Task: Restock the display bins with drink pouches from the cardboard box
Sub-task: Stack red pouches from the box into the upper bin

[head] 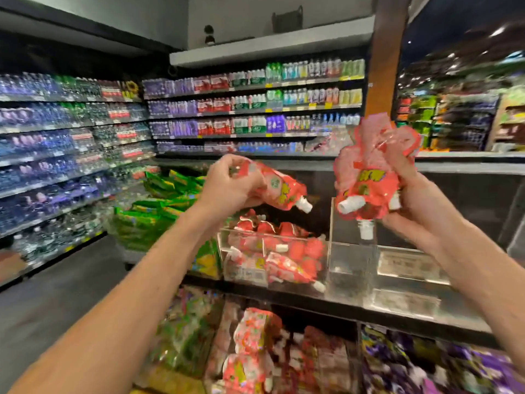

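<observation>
My left hand (227, 186) grips one red drink pouch (279, 190) with a white spout, held tilted just above a clear display bin (324, 268) that holds several red pouches. My right hand (417, 206) clutches a bunch of red pouches (366, 177), spouts pointing down, over the neighbouring clear bin (355, 260), which looks bare inside. The cardboard box is out of sight.
Green pouches (159, 211) fill the bins to the left. Below the shelf edge, lower bins hold red pouches (255, 345), green ones and purple pouches (420, 365). Shelves of bottled drinks (71, 143) line the aisle at left and behind. Grey floor lies at lower left.
</observation>
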A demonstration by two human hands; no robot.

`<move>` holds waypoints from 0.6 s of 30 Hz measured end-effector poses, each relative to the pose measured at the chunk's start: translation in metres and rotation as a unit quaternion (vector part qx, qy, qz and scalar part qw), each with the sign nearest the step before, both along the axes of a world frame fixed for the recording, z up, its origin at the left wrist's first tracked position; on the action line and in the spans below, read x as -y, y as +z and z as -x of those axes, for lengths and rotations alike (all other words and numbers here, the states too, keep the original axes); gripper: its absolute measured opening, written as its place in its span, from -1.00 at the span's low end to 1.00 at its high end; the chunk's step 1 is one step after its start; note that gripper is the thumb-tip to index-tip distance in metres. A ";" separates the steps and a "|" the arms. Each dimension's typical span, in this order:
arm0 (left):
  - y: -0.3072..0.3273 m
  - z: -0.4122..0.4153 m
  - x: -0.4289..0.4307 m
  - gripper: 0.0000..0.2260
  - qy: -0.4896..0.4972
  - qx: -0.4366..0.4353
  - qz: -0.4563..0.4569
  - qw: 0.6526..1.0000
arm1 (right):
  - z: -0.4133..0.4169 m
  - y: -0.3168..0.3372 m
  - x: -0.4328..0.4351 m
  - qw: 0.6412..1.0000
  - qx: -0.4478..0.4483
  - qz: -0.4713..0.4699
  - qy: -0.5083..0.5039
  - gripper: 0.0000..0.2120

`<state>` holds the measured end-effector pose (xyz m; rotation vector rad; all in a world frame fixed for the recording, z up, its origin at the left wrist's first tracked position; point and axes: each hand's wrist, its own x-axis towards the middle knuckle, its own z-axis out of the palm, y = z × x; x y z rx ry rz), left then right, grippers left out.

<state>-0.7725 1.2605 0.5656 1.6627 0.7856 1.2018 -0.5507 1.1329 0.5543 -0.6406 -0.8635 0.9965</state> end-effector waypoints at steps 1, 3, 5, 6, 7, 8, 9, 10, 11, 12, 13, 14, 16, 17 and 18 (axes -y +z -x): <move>-0.008 -0.009 -0.013 -0.73 -0.002 -0.031 -0.021 0.999 | -0.003 0.000 -0.006 1.000 -0.010 0.008 -0.015 -0.57; -0.026 -0.031 -0.036 -0.66 -0.003 -0.099 -0.051 0.994 | -0.005 -0.003 -0.016 0.999 -0.021 0.019 -0.016 -0.41; -0.038 -0.055 -0.052 -0.62 -0.015 -0.154 -0.078 0.985 | -0.010 -0.011 -0.024 0.999 -0.034 0.027 -0.014 -0.14; -0.043 -0.067 -0.058 -0.62 -0.022 -0.177 -0.099 0.979 | -0.013 -0.015 -0.027 0.999 -0.035 0.029 -0.020 -0.07; -0.047 -0.079 -0.063 -0.62 -0.032 -0.203 -0.125 0.971 | -0.015 -0.018 -0.028 0.999 -0.037 0.028 -0.027 -0.05; -0.052 -0.091 -0.067 -0.62 -0.042 -0.233 -0.156 0.959 | -0.016 -0.020 -0.029 0.998 -0.040 0.027 -0.035 -0.06; -0.057 -0.102 -0.070 -0.63 -0.053 -0.265 -0.191 0.943 | -0.016 -0.021 -0.029 0.998 -0.043 0.027 -0.041 -0.08; -0.063 -0.112 -0.073 -0.63 -0.063 -0.303 -0.226 0.924 | -0.015 -0.022 -0.029 0.997 -0.046 0.029 -0.049 -0.13; -0.069 -0.120 -0.076 -0.62 -0.075 -0.348 -0.250 0.900 | -0.015 -0.023 -0.028 0.996 -0.048 0.033 -0.063 -0.22; -0.074 -0.127 -0.079 -0.60 -0.087 -0.395 -0.270 0.874 | -0.014 -0.023 -0.026 0.995 -0.045 0.041 -0.080 -0.32; -0.077 -0.132 -0.083 -0.56 -0.097 -0.443 -0.283 0.845 | -0.014 -0.023 -0.024 0.994 -0.041 0.050 -0.093 -0.40; -0.077 -0.136 -0.084 -0.53 -0.103 -0.483 -0.300 0.816 | -0.014 -0.024 -0.022 0.993 -0.038 0.056 -0.099 -0.43; -0.075 -0.141 -0.087 -0.53 -0.112 -0.536 -0.315 0.775 | -0.015 -0.024 -0.018 0.992 -0.044 0.065 -0.100 -0.45; -0.075 -0.141 -0.089 -0.53 -0.120 -0.555 -0.305 0.764 | -0.015 -0.024 -0.016 0.992 -0.052 0.067 -0.097 -0.44; -0.076 -0.141 -0.091 -0.52 -0.124 -0.574 -0.288 0.756 | -0.015 -0.025 -0.014 0.992 -0.056 0.068 -0.093 -0.45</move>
